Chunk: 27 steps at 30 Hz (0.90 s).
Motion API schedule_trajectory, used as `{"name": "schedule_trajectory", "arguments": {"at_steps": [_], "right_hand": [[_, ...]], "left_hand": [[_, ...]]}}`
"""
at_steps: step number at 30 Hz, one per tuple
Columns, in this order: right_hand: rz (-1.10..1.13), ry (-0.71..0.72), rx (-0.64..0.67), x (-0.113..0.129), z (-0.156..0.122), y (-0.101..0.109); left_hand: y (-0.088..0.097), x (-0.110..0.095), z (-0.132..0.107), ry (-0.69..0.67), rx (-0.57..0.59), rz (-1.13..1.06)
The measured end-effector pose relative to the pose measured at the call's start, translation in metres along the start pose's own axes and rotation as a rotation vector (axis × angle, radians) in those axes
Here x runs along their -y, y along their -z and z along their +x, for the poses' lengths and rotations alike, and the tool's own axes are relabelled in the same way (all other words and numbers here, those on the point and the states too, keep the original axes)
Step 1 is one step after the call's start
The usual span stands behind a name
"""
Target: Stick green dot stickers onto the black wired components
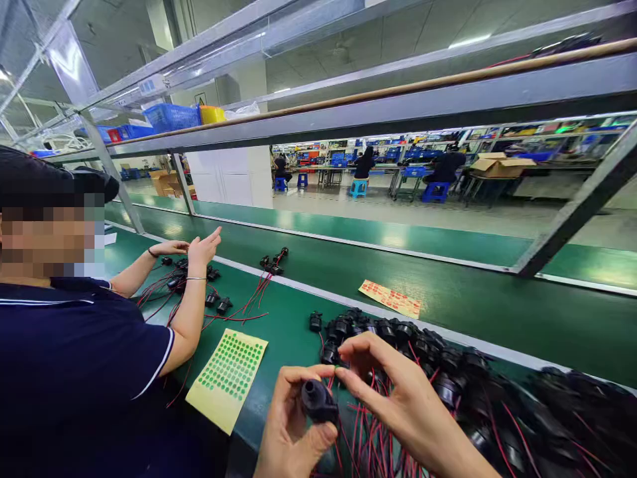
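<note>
My left hand [291,425] is closed around a small black pump-like part [318,400] with red and black wires, held low at the bottom centre. Just to its right, my right hand [398,392] has thumb and forefinger pinched together at the part's top; what the pinch holds is too small to make out. Behind both hands lies a pile of the same black parts [448,378] with red wires, on the green work surface [288,318]. A yellow sheet of green round stickers [227,376] lies to the left of my hands.
A co-worker in a dark polo shirt sits at left, with both hands [192,251] over more wired parts [199,285]. A sheet of red stickers [391,298] lies on the dark conveyor belt [472,299]. Metal frame posts and shelves stand overhead; people on stools work far behind.
</note>
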State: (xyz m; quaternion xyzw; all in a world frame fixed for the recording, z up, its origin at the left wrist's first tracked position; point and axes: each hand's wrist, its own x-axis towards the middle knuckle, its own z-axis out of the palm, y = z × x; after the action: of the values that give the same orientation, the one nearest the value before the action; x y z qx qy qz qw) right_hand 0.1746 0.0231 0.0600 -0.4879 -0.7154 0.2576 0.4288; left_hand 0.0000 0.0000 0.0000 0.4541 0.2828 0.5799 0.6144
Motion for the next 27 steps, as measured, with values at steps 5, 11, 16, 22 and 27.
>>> {"name": "schedule_trajectory", "arguments": {"at_steps": [5,11,16,22,27], "right_hand": [[0.143,-0.091,0.044,0.003,-0.002,0.001],[0.268,-0.183,0.132,0.003,0.003,-0.001],[0.32,-0.213,0.165,0.002,0.005,0.001],[0.335,-0.307,0.213,0.011,-0.003,0.008],[0.368,-0.378,0.348,0.031,-0.012,0.002]], "left_hand": [[0.001,-0.002,0.002,-0.02,-0.026,-0.079],[0.002,0.001,0.001,-0.028,-0.015,-0.08],[0.001,0.008,-0.001,-0.093,-0.046,0.07],[-0.002,0.017,0.004,-0.551,-0.258,0.545],[-0.005,0.016,0.008,-0.816,-0.339,0.757]]}}
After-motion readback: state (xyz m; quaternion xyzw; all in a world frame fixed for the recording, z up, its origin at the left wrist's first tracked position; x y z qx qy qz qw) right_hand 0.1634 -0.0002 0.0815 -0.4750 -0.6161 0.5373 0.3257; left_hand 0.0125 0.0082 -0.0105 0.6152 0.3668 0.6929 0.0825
